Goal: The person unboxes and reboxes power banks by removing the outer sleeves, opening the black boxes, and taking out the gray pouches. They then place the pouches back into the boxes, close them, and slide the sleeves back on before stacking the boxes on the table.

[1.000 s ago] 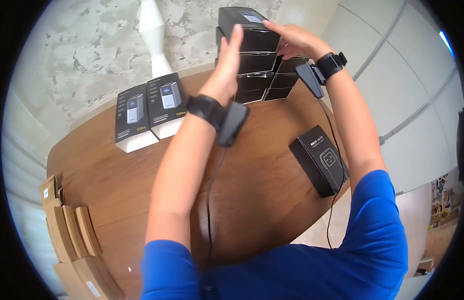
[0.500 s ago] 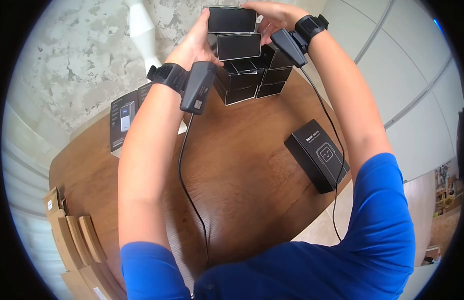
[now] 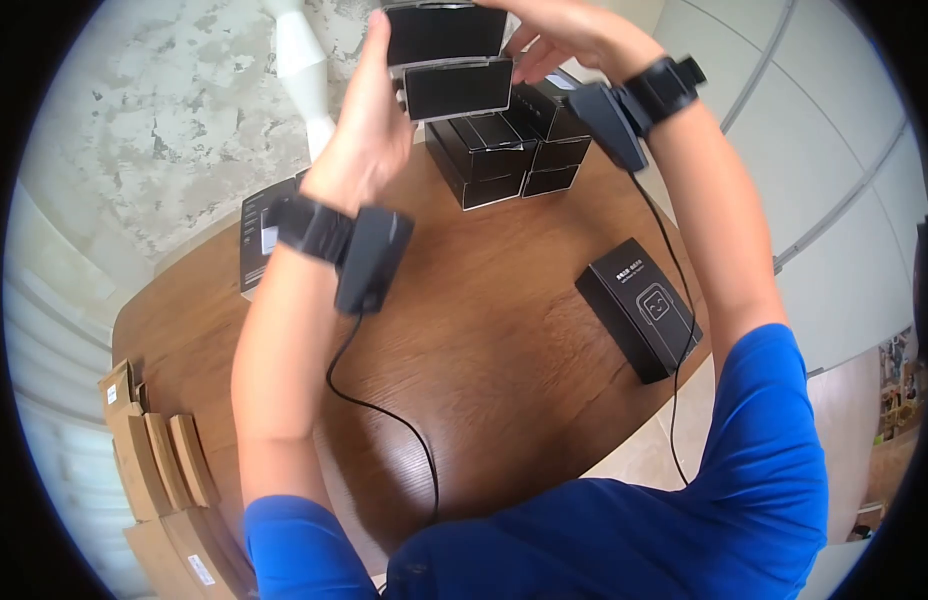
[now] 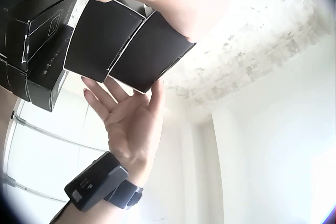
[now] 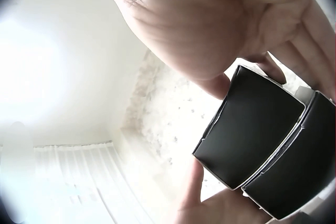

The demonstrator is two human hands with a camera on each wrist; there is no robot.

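Two black boxes are held between the two hands, the upper box [image 3: 446,36] resting over the lower box [image 3: 458,91], their plain ends facing me. My left hand [image 3: 366,130] grips their left side, thumb up along the upper box. On the other side my right hand [image 3: 569,35] holds them; the left wrist view shows its thumb and fingers spread against the box edges. Behind and below stand more stacked black boxes [image 3: 496,165], with a printed black box [image 3: 551,108] on top at the right.
A black box with a face icon [image 3: 652,302] lies at the table's right edge. Another printed box [image 3: 252,242] is partly hidden behind the left forearm. Brown cardboard boxes [image 3: 149,470] line the left edge. A white column-like object [image 3: 302,60] stands by the wall. Cables trail from both wrists.
Both hands reached the top of the stack and took hold of two boxes. These have since come off the stack and shifted left, uncovering the boxes beneath.
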